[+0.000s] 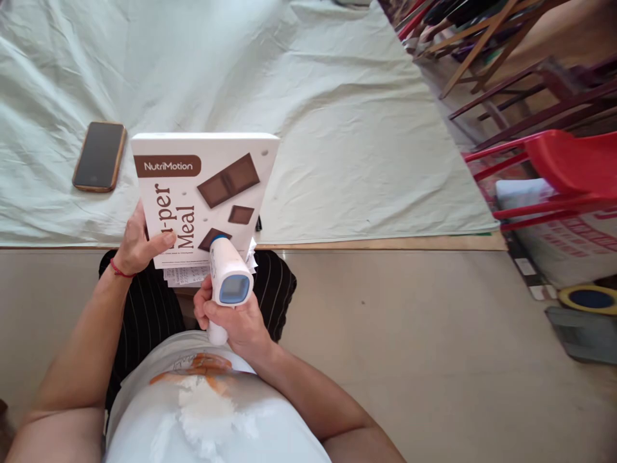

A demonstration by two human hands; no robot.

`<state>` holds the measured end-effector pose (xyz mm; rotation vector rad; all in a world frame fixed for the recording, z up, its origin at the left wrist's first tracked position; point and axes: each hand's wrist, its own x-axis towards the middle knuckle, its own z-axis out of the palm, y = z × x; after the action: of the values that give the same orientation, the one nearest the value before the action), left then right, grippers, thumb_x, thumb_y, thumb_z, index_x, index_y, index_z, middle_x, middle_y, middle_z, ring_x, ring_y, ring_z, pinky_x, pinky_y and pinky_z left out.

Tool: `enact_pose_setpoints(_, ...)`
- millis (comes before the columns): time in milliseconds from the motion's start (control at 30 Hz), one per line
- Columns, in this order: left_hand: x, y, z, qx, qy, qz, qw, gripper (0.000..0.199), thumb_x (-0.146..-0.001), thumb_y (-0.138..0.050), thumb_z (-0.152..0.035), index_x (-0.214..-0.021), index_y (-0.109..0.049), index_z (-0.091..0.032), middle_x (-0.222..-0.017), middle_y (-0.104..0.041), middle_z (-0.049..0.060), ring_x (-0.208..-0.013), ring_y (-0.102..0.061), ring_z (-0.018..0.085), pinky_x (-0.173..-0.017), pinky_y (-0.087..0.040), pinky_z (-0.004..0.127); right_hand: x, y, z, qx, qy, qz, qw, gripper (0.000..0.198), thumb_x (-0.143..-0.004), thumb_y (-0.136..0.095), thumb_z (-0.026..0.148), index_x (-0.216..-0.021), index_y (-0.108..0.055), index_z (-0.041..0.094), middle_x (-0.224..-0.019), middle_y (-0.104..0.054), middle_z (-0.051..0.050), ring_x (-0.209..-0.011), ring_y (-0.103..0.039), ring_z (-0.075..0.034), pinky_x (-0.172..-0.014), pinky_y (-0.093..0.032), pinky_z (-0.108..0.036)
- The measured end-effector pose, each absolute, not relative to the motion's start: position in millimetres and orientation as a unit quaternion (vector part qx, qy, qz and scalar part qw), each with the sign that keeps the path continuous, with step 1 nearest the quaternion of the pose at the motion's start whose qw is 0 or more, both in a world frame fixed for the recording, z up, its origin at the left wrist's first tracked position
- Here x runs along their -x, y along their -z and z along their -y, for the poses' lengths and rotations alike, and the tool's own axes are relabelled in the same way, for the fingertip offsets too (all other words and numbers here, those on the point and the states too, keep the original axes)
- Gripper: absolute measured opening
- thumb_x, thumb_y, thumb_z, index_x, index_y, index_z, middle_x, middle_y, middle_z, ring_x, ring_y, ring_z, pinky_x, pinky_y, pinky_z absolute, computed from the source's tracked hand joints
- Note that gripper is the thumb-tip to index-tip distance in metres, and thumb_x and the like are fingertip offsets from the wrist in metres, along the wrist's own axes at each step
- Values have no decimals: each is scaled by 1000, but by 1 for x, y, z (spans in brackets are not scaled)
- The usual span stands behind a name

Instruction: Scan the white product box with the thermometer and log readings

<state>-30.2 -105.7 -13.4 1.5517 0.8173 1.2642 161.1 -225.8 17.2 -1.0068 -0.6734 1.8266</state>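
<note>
At the left of the frame, a smartphone point(99, 157) in a brown-edged case lay screen up on the pale tablecloth point(347, 122), its display dark. Just right of it and lower, the left hand point(136, 243), with a red cord bracelet point(121, 270) at the wrist, pinched the lower left edge of a white NutriMotion box point(208, 193); the thumb lay across the front, and the other fingers were mostly hidden behind. The box stood tilted left of the frame's centre, over the table's near edge, its printed chocolate pieces facing the person. Printed paper sheets point(186, 276) poked out below it.

Below the box's lower right part, the right hand point(243, 321) was wrapped around the handle of a white infrared thermometer point(226, 263). The nose pointed at the box front, though whether the two touched could not be told; the blue-framed screen point(234, 289) faced the person.

Towards the right edge, wooden folding legs point(477, 51) stood at the top, a red chair point(573, 161) below them, then a white sack point(573, 251) with red lettering, and a yellow tape roll point(590, 299) at the lower right.
</note>
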Motion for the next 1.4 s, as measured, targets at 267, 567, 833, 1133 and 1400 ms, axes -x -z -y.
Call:
enact_pose_setpoints(267, 29, 11, 107, -623, -511, -324, 496, 53, -81, -87, -49, -120, -67, -19, -109, -76, 9, -96, -72, 26, -82, -61, 38, -161, -24, 225, 421, -734, 270, 460, 14, -63, -76, 26, -64, -62, 21, -52, -64, 3, -45, -51, -9, -47, -39, -24)
enact_pose_setpoints(567, 28, 11, 106, -629, -521, -302, 492, 53, -81, -87, -47, -120, -66, -18, -110, -76, 10, -96, -74, 26, -83, -62, 38, -159, -23, 224, 404, -740, 264, 469, 15, -63, -74, 22, -63, -60, 22, -51, -62, 4, -45, -51, -9, -47, -39, -24)
enact_pose_setpoints(833, 29, 11, 109, -631, -509, -327, 486, 56, -80, -86, -52, -120, -66, -18, -112, -76, 11, -93, -73, 26, -78, -61, 37, -158, -18, 228, 427, -732, 256, 465, 18, -59, -75, 22, -66, -59, 22, -50, -62, 5, -44, -50, -10, -46, -39, -25)
enact_pose_setpoints(1133, 30, 13, 110, -628, -514, -340, 476, 59, -79, -87, -53, -123, -66, -19, -114, -76, 10, -95, -72, 26, -81, -60, 40, -158, -22, 227, 438, -731, 260, 454, 16, -59, -74, 24, -63, -59, 23, -50, -61, 4, -45, -49, -11, -47, -39, -27)
enact_pose_setpoints(1400, 31, 15, 109, -627, -512, -339, 479, 57, -79, -87, -53, -120, -66, -19, -115, -76, 11, -98, -73, 28, -80, -61, 40, -158, -23, 227, 430, -731, 261, 461, 17, -58, -74, 25, -64, -58, 23, -50, -61, 4, -46, -49, -11, -47, -38, -28)
